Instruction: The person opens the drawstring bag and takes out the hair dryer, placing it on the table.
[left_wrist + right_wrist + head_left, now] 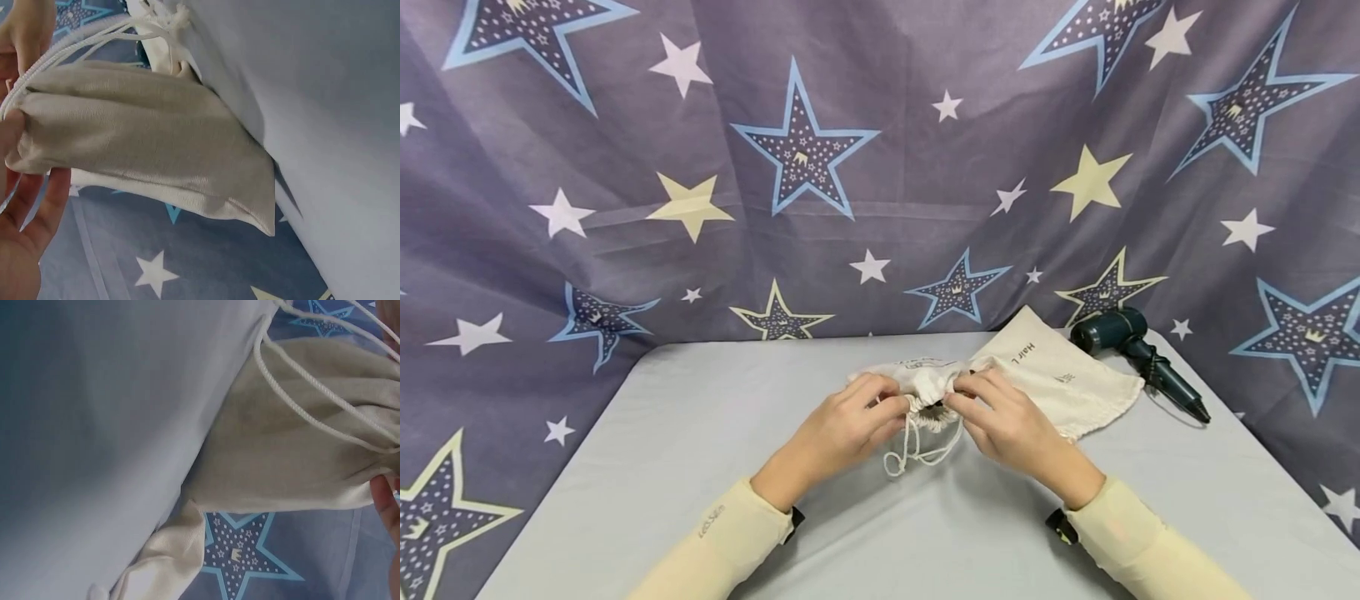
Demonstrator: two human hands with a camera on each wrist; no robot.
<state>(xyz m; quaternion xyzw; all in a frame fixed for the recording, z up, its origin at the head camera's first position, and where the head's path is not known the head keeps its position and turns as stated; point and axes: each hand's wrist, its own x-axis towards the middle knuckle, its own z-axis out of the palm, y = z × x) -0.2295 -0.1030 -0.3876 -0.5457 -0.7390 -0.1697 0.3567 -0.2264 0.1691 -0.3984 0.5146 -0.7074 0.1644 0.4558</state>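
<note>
Pinching a drawstring bag (137,125) by its mouth (934,419) with curled left hand (853,423) and right hand (1011,417), near a printed pouch (1060,379).

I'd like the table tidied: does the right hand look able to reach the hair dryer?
Probably yes, once the right hand lets go of the gathered bag; only the flat bag seems to lie towards the hair dryer.

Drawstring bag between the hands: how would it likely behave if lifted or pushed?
The drawstring bag would probably fold and sag rather than stay stiff, since its cloth gathers in soft creases. It seems unlikely to roll, given its flattish shape and pointed corner. The cords hang in loose loops, so they may swing or trail.
</note>
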